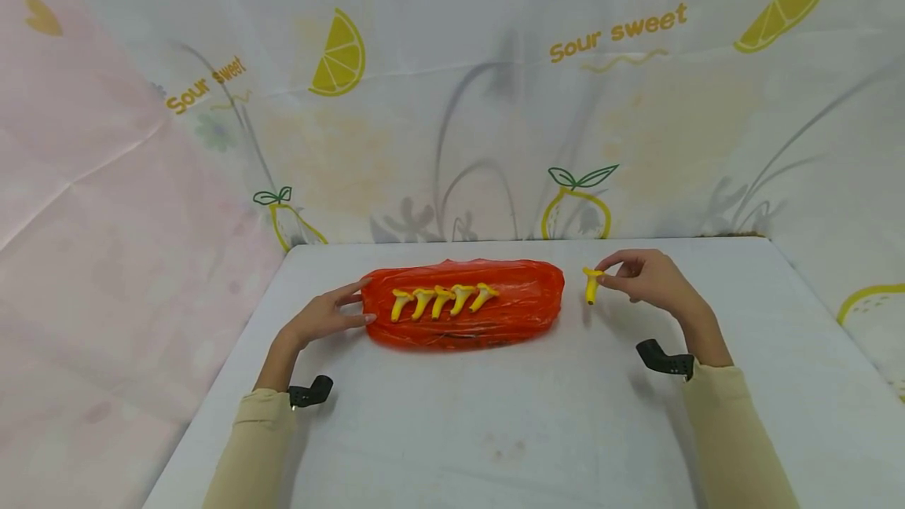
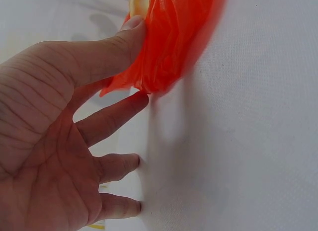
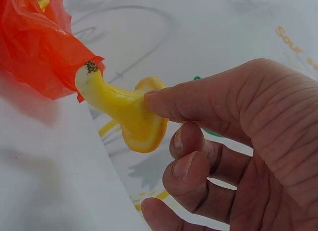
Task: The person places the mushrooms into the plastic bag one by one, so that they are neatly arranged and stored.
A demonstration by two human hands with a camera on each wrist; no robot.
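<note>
A yellow toy chanterelle mushroom (image 1: 591,286) is pinched by its cap between the thumb and fingers of my right hand (image 1: 646,281), to the right of a red plastic bag (image 1: 526,297). In the right wrist view the mushroom (image 3: 124,109) has a dark speckled stem end that points toward the bag. Several similar yellow mushrooms (image 1: 440,302) lie in a row on the bag's left and middle part. My left hand (image 1: 325,316) touches the bag's left end with spread, fairly straight fingers. In the left wrist view its thumb (image 2: 131,39) rests against the red plastic (image 2: 166,47).
The bag lies long and flattened across the back half of a white-covered table (image 1: 467,422). Behind it rises a pale cloth backdrop (image 1: 438,124) with lemon prints. Black wrist cameras (image 1: 665,357) sit on both forearms, and the sleeves are beige.
</note>
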